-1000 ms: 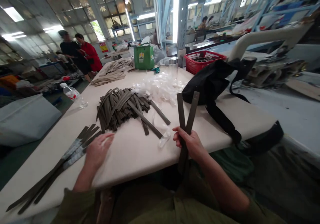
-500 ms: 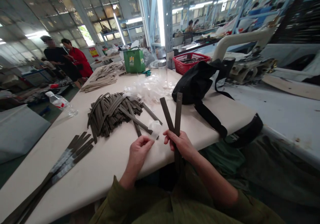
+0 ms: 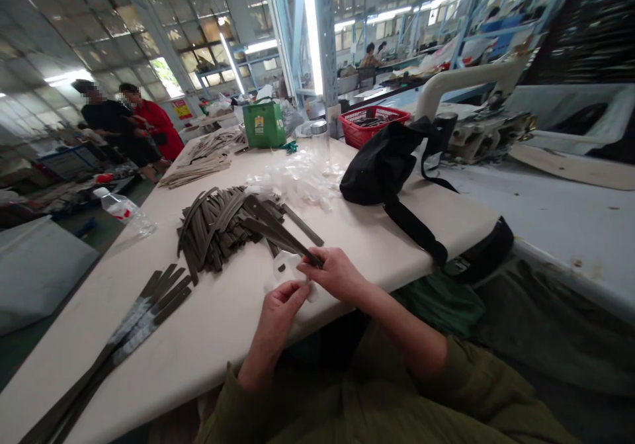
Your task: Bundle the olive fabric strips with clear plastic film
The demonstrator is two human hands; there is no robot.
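Note:
My right hand point(image 3: 337, 275) is closed on dark grey-brown strips point(image 3: 280, 225), which slant up and left over the near side of a heap. My left hand point(image 3: 282, 308) pinches the edge of a small translucent white plastic bag point(image 3: 284, 266) just in front of the right hand's fingers. That bag lies between the two hands, and its far part reaches under the held strips. Beyond them lies the heap of similar strips point(image 3: 213, 232). Bundled strips with plastic around their ends point(image 3: 136, 321) rest at the left of the table.
Loose clear plastic bags point(image 3: 300, 176) spread over the table point(image 3: 238, 311) behind the heap. A black bag point(image 3: 380, 166) with a strap lies at the right. Further back are a green bag point(image 3: 262, 125), a red basket point(image 3: 370, 123) and a clear bottle point(image 3: 126, 212). Two people stand at far left.
My right hand has swung the strips from nearly upright down to the left, bringing them over the plastic bag. My left hand has moved slightly and now grips the bag's near edge.

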